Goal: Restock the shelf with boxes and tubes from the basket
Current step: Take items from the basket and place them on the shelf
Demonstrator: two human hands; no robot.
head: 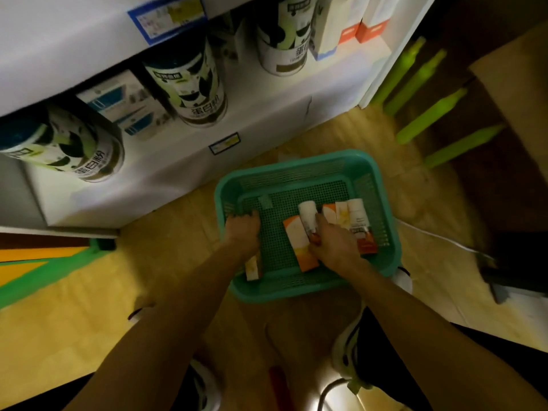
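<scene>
A teal plastic basket [299, 170] stands on the wooden floor below the white shelf [267, 108]. Inside it lie orange-and-white boxes [299, 241] and white tubes. My right hand [332, 241] is closed around a white tube [308, 216] with an orange end, over the boxes. My left hand [241, 229] rests fingers-down on the basket's floor at the left; I cannot tell whether it grips anything. A small box [253, 266] lies under my left wrist. More boxes and a tube [357, 215] lie at the basket's right.
Round tins [189, 84] with black-and-green labels and white boxes [341, 25] stand on the shelf. Green bottles [427, 114] lean at the right beside a brown cardboard box [516, 78]. My shoes and a white cable [444, 241] are near the basket.
</scene>
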